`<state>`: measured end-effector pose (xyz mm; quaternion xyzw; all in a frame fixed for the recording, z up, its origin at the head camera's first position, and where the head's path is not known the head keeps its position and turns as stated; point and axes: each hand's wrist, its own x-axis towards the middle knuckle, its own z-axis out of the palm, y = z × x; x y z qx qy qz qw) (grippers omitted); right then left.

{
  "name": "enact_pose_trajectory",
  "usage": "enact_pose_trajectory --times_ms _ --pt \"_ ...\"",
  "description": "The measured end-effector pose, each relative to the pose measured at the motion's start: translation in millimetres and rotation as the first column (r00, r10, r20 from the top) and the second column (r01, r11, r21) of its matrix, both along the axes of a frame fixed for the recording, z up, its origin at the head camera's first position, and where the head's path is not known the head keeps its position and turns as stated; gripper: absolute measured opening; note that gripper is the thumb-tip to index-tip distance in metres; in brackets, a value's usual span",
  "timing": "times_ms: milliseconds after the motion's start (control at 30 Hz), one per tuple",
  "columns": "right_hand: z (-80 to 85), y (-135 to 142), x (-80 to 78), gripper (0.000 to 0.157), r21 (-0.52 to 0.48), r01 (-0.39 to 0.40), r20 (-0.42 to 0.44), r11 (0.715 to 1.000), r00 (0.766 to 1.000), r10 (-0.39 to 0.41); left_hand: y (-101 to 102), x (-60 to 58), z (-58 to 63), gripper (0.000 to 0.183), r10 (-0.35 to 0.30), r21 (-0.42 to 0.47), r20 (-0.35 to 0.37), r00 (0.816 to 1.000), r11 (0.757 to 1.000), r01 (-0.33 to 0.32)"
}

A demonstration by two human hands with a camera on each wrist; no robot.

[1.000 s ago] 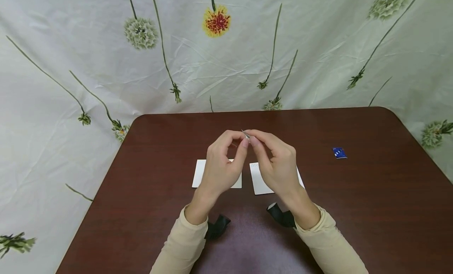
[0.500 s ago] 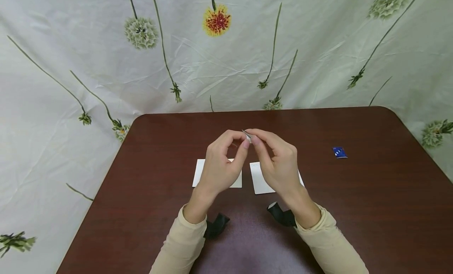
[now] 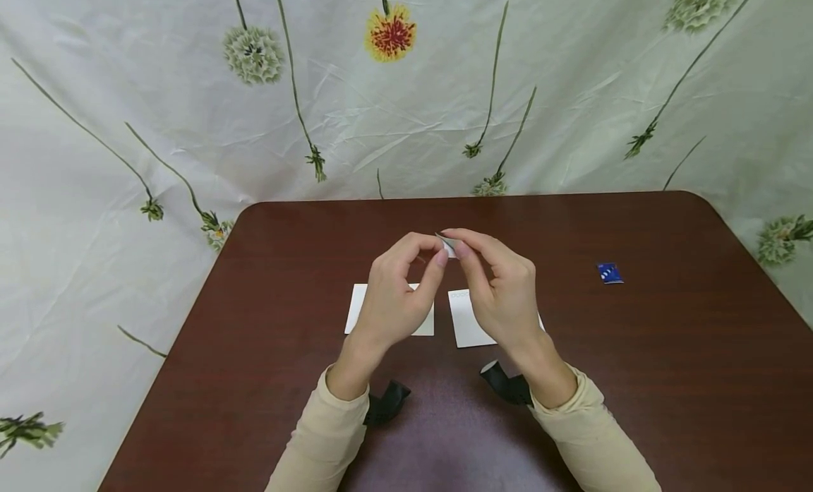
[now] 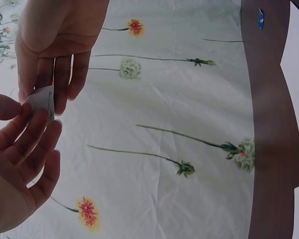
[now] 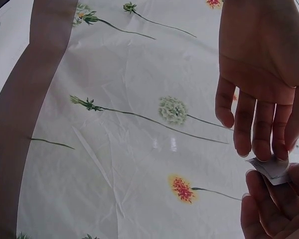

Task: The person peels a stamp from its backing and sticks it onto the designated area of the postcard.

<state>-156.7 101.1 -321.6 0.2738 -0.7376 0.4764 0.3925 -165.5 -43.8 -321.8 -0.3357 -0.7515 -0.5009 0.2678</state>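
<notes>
Head view: left hand (image 3: 401, 291) and right hand (image 3: 504, 287) meet above the worktop (image 3: 667, 379), toward its far side. White packet (image 3: 450, 249) sits between the fingertips of both. Each grip is nearly closed, thumb against index finger, pinching the packet. Most of it is covered; a small pale patch and a grey edge show. Below, two white cards (image 3: 471, 326) lie side by side on the worktop, partly behind the hands. Blue sachet (image 3: 610, 273) lies well apart, off to the right. Dark object (image 3: 506, 386) by the right sleeve, similar one by the left; can't tell what they are.

My take on handling: keep both pinches close together on the same edge, firm but not squeezing the middle. Work in small moves; something this thin and light likely slips or springs if pulled hard.

Left wrist: left hand low, right hand above. Packet held between them, jagged edge facing outward. Left grip pinches it thumb to index; its other fingers curve loosely near the packet. Floral cloth (image 4: 189, 94) fills the background.

Right wrist: right hand low at the right, left hand coming from above. Right thumb lies on the packet, fingers under it. Left fingertips are right at its upper edge; exact contact there I can't tell. Jagged edge and a crease are visible.
</notes>
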Motion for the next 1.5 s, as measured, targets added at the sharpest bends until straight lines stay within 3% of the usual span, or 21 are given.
enact_pose_trajectory --times_ms 567,1500 --pt "-2.1 0.4 -1.3 0.016 -0.025 0.004 0.014 1.0 1.0 -0.004 -1.1 0.3 -0.1 0.006 0.006 -0.024 -0.005 1.0 1.0 -0.007" --pt "-0.8 5.3 -2.7 0.016 -0.049 0.036 0.038 0.998 0.999 -0.035 -4.0 -0.3 1.7 0.004 -0.042 -0.007 0.025 0.999 0.999 0.042"
